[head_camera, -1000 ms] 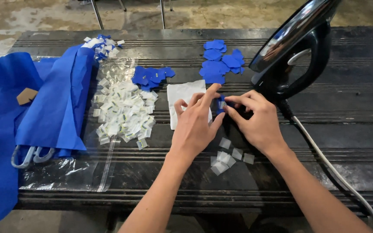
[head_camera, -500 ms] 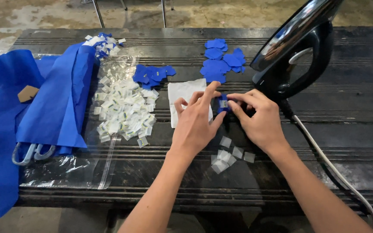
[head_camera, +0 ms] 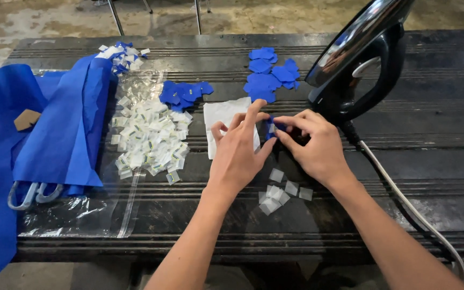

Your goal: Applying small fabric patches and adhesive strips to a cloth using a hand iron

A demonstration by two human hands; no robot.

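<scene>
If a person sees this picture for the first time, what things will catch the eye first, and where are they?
At the middle, the left hand and the right hand pinch a small blue piece together over the dark table. Just behind the right hand stands a black iron on its heel, its cord running off to the right. To the left lie a heap of small white labels on clear plastic and folded blue fabric.

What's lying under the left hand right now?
Under the left hand lies a white cloth square on the dark table; its top-left part shows. The hand covers its lower right, so anything there is hidden.
</scene>
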